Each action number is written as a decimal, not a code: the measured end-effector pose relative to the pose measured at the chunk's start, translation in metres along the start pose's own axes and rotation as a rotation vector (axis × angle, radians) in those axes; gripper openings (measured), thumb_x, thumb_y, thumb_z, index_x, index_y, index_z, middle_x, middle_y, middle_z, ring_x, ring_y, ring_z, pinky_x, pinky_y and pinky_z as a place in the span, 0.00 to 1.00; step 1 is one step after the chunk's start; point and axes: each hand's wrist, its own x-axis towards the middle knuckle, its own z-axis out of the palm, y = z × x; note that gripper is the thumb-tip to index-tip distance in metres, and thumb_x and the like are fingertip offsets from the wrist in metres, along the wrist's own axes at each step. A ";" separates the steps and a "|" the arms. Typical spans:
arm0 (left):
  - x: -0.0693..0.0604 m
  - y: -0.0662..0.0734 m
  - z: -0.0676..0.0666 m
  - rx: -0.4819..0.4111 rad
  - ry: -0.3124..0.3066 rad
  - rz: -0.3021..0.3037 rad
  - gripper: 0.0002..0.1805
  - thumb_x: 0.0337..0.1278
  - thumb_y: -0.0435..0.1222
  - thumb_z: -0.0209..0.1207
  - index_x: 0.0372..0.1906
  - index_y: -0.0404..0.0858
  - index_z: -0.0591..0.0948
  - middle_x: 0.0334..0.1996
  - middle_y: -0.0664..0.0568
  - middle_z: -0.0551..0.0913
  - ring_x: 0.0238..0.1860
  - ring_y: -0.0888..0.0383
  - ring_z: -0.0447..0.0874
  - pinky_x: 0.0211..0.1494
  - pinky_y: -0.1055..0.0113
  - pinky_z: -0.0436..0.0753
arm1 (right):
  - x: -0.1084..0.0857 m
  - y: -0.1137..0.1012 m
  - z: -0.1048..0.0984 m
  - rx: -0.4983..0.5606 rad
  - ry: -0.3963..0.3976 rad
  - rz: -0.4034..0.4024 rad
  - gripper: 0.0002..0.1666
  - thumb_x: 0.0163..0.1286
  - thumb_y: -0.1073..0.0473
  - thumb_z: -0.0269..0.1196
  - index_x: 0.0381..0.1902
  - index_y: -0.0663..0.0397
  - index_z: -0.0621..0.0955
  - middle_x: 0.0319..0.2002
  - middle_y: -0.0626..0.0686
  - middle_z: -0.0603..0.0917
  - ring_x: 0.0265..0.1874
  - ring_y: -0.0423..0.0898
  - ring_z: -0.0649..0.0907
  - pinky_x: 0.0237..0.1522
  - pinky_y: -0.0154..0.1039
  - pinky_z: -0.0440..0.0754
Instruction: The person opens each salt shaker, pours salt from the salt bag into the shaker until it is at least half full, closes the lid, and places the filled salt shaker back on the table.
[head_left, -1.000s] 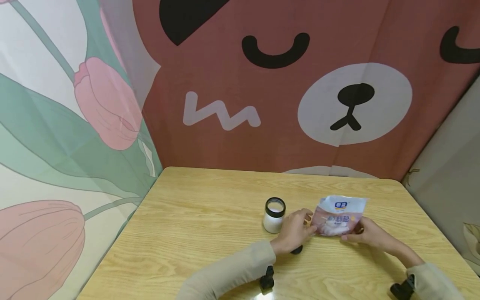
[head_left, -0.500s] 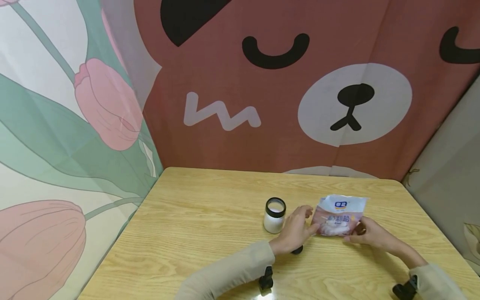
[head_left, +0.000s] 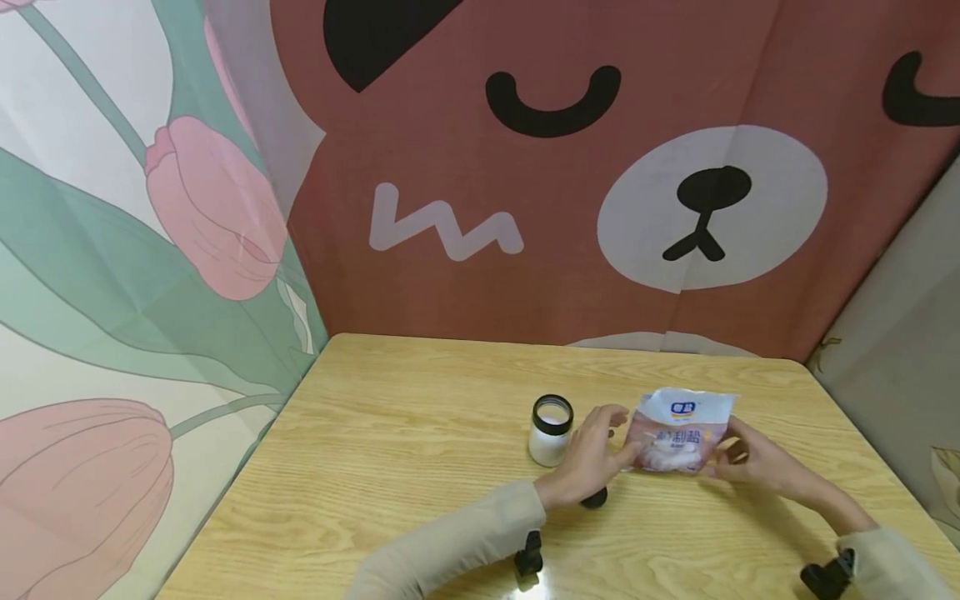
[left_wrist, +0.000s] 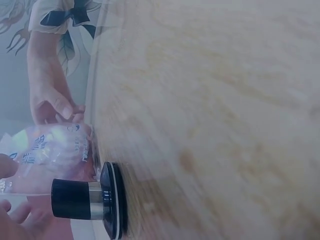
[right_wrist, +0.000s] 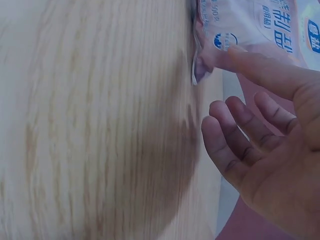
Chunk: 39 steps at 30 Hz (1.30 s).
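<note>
A pink-and-white plastic bag of salt (head_left: 677, 432) stands upright on the table between the two hands. Beside its left edge is my left hand (head_left: 583, 460), fingers spread and loosely bent, thumb at the bag's front; whether the thumb touches cannot be told. My right hand (head_left: 763, 463) is at the bag's right edge. In the right wrist view its thumb lies over the bag's corner, while the loosely bent fingers (right_wrist: 250, 127) hold nothing. Left of the left hand stands a glass jar (head_left: 550, 442) with a black rim and white contents, uncovered. A black-knobbed lid (left_wrist: 75, 199) rests on the table.
The wooden table (head_left: 405, 433) extends to the left and in front of the jar. Behind it hangs a curtain (head_left: 450, 300) with a bear print. Both sleeves carry black wrist mounts (head_left: 828, 575).
My right hand has shifted right and slightly up along the bag's edge, its fingers loosening. My left hand's fingers have opened a little away from the bag. The bag stays nearly still.
</note>
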 end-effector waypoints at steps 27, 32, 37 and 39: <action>0.003 0.004 -0.013 -0.001 0.127 0.213 0.18 0.68 0.35 0.61 0.59 0.36 0.75 0.52 0.49 0.78 0.51 0.56 0.80 0.54 0.78 0.75 | -0.004 -0.033 -0.008 0.095 -0.151 -0.205 0.13 0.62 0.76 0.66 0.36 0.56 0.78 0.33 0.54 0.80 0.28 0.40 0.79 0.23 0.38 0.77; 0.004 0.005 -0.014 0.008 0.151 0.251 0.18 0.67 0.35 0.62 0.58 0.37 0.76 0.52 0.50 0.78 0.49 0.55 0.80 0.53 0.77 0.76 | -0.001 -0.044 -0.003 0.136 -0.211 -0.233 0.12 0.64 0.76 0.65 0.40 0.57 0.79 0.35 0.57 0.80 0.30 0.42 0.82 0.27 0.37 0.81; 0.005 0.006 -0.018 -0.019 0.186 0.329 0.15 0.68 0.35 0.61 0.55 0.35 0.78 0.51 0.50 0.79 0.50 0.57 0.80 0.55 0.72 0.78 | 0.002 -0.053 0.002 0.150 -0.248 -0.240 0.14 0.65 0.77 0.62 0.42 0.55 0.79 0.35 0.53 0.82 0.32 0.43 0.83 0.32 0.38 0.83; 0.006 0.008 -0.020 -0.025 0.195 0.360 0.15 0.68 0.34 0.61 0.55 0.34 0.78 0.51 0.50 0.79 0.51 0.58 0.78 0.56 0.72 0.77 | 0.003 -0.056 0.004 0.160 -0.264 -0.236 0.16 0.66 0.78 0.61 0.43 0.53 0.80 0.36 0.52 0.82 0.33 0.44 0.83 0.32 0.38 0.84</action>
